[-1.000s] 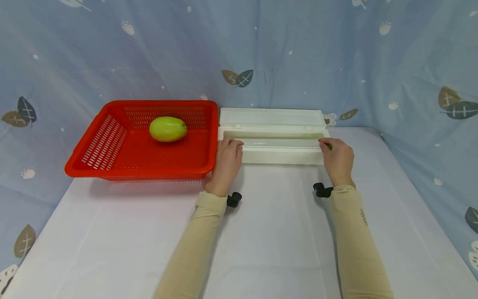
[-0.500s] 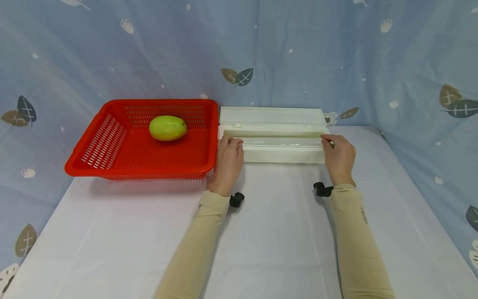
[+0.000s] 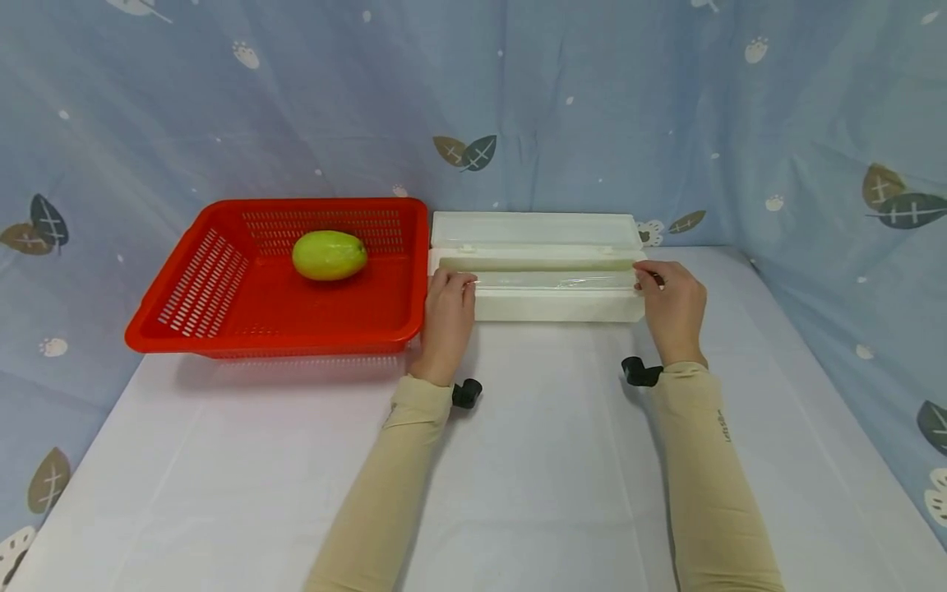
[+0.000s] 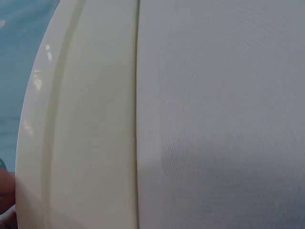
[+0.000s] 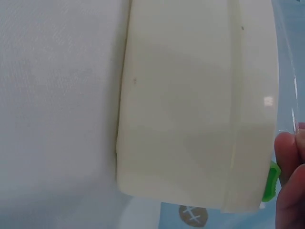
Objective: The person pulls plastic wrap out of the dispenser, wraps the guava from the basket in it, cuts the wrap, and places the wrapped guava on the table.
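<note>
A long white cling film dispenser box [image 3: 558, 309] lies at the back of the table, its lid [image 3: 534, 230] folded back. Clear cling film [image 3: 584, 280] shows along the front of its slot. My left hand [image 3: 446, 333] is at the box's left end, thumb and fingertips pinching the film's edge; the grip is partly hidden. At the right end my right hand [image 3: 675, 312] pinches the film's other corner between thumb and forefinger. In the right wrist view, a green slider [image 5: 272, 182] sits on the box rim beside those fingers, and film [image 5: 289, 62] rises above the rim.
A red plastic basket [image 3: 296, 344] stands just left of the box and close to my left hand, with a yellow-green oval fruit [image 3: 329, 256] inside. A patterned blue cloth [image 3: 562, 107] hangs behind the white-covered table [image 3: 533, 460].
My right hand has shifted slightly back and up, with the film's corner between its fingers. Wrinkles and glints now show in the film near it. The left hand stays nearly still.
</note>
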Motion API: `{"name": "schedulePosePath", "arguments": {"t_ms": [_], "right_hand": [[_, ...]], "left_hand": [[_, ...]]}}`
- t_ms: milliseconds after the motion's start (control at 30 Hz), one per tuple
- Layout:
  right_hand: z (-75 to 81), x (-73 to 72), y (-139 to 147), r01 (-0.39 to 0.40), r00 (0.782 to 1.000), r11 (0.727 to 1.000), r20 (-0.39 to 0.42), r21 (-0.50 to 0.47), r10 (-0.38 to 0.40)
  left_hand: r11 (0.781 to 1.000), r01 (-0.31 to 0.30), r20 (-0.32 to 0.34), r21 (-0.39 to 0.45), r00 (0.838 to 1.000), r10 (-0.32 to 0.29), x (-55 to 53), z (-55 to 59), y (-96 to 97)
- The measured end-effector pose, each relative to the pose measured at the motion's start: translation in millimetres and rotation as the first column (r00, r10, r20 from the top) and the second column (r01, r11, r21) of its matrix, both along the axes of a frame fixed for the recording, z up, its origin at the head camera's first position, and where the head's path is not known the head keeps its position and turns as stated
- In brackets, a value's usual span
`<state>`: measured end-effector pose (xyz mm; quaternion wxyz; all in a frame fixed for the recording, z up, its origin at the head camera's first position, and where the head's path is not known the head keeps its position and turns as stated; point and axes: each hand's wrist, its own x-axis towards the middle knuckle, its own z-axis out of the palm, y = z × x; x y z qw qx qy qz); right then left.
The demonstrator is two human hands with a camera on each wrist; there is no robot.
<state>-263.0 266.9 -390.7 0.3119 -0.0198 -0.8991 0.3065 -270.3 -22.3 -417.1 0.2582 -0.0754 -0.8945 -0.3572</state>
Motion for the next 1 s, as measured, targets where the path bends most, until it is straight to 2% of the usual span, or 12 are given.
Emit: {"name": "schedulePosePath", "arguments": {"t_ms": [133, 267, 433, 700, 800, 1000], "right_hand": [[-1.4, 0.3, 1.2, 0.018, 1.0, 1.0, 0.023, -0.019, -0.018], [-0.6, 0.0, 1.4, 0.025, 0.999, 0.998, 0.049, -0.063, -0.022], [6.3, 3.1, -0.4, 0.001, 1.0, 0.995, 0.031, -0.102, 0.002], [6.4, 2.6, -2.4, -0.019, 1.0, 0.987, 0.001, -0.158, 0.019], [6.3, 2.1, -1.8, -0.012, 1.0, 0.989, 0.01, -0.147, 0.013], [8.0, 1.6, 1.5, 0.024, 0.998, 0.994, 0.052, -0.106, -0.018]], "left_hand": [[1.0, 0.006, 0.007, -0.008, 1.0, -0.006, 0.1, 1.1, 1.1], [1.0, 0.007, 0.003, 0.028, 1.0, -0.007, -0.2, 0.8, 1.5], [0.996, 0.015, 0.004, 0.084, 1.0, -0.015, -0.1, -0.5, 1.3], [0.997, 0.015, -0.03, 0.077, 0.999, -0.013, -0.8, -4.5, 0.4], [0.998, 0.008, -0.001, 0.061, 1.0, -0.008, -0.8, -3.1, 0.3], [0.999, 0.017, 0.106, 0.027, 0.994, -0.019, -0.2, 6.9, 1.4]]}}
